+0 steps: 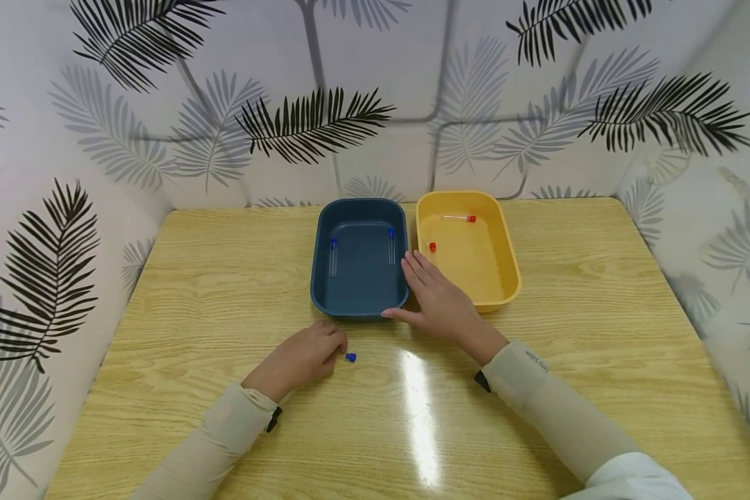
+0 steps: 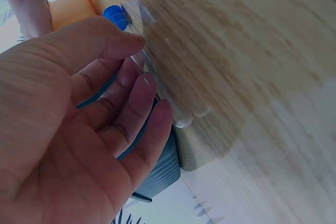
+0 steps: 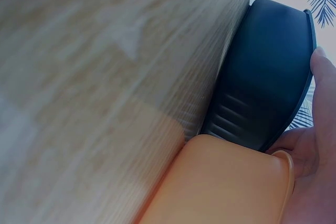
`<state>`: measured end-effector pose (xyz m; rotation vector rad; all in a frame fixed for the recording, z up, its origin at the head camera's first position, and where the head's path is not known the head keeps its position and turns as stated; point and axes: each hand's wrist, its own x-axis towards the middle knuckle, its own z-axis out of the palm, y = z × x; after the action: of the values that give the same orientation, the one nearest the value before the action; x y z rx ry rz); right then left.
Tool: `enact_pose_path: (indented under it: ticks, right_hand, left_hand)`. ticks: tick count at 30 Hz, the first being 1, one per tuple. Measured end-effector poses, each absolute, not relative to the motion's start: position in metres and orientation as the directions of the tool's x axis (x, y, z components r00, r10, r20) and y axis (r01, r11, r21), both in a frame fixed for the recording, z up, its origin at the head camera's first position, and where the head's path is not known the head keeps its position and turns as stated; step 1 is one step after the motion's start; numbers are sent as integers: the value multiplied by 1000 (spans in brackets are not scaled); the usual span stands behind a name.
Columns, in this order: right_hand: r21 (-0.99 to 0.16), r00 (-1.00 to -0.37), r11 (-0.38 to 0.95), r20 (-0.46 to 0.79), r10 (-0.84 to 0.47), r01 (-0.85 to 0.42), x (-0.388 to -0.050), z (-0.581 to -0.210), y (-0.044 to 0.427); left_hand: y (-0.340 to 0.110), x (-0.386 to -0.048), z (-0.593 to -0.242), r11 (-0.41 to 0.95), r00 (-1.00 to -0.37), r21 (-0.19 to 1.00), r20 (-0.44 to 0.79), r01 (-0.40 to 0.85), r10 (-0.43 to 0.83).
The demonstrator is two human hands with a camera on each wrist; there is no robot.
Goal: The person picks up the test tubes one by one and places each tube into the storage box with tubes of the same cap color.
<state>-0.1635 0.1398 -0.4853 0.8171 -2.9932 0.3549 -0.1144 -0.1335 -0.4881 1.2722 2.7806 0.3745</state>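
My left hand (image 1: 304, 357) is low over the table in front of the blue tray (image 1: 359, 314). Between its thumb and fingers it pinches a clear test tube with a blue cap (image 1: 351, 357); in the left wrist view the clear tube (image 2: 181, 120) runs past the fingertips close to the wood. My right hand (image 1: 440, 298) rests on the blue tray's near right corner, its fingers straight along the side and the thumb on the front rim. Inside that tray lie two blue-capped test tubes, one on the left (image 1: 333, 258) and one on the right (image 1: 392, 246).
Close against the blue tray's right side stands a yellow tray (image 1: 510, 271). It holds a red-capped test tube (image 1: 459, 218) near the back and another red cap (image 1: 432, 246) partly behind the right hand. A leaf-patterned backdrop (image 1: 412, 153) borders the wooden table (image 1: 225, 278).
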Motion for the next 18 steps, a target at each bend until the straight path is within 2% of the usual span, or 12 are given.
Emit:
enact_pose_path:
  ticks: [12,18]
  right_hand:
    - [-194,-866,845,80,-493,-499,-164,-487,140]
    - [-197,-865,842,80,-496,-502,-164,-486,140]
  left_hand:
    - [-134,-111,-489,625,-657,274,37,731,753]
    - [-133,-107,-485,622,-659,340,-10,705,752]
